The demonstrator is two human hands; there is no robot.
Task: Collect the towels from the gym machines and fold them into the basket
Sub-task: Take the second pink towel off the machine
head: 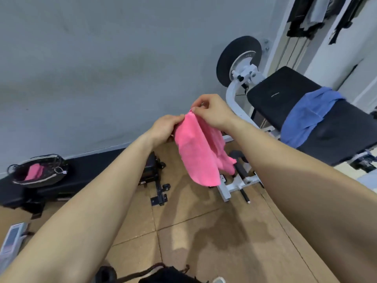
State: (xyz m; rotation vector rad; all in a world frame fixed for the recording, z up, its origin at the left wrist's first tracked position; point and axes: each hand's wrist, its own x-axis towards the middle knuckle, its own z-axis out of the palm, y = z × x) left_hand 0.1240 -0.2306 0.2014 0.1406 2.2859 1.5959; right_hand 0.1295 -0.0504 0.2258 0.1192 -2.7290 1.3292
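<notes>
At mid-frame the left hand [165, 127] and right hand [210, 113] sit close together, both pinching the top edge of a hanging pink towel [195, 156]. At left, the basket [48, 177] on a black surface [91, 168] holds a second pink towel [34, 172]. At right, a blue towel [306, 117] drapes over a padded machine [285, 84].
</notes>
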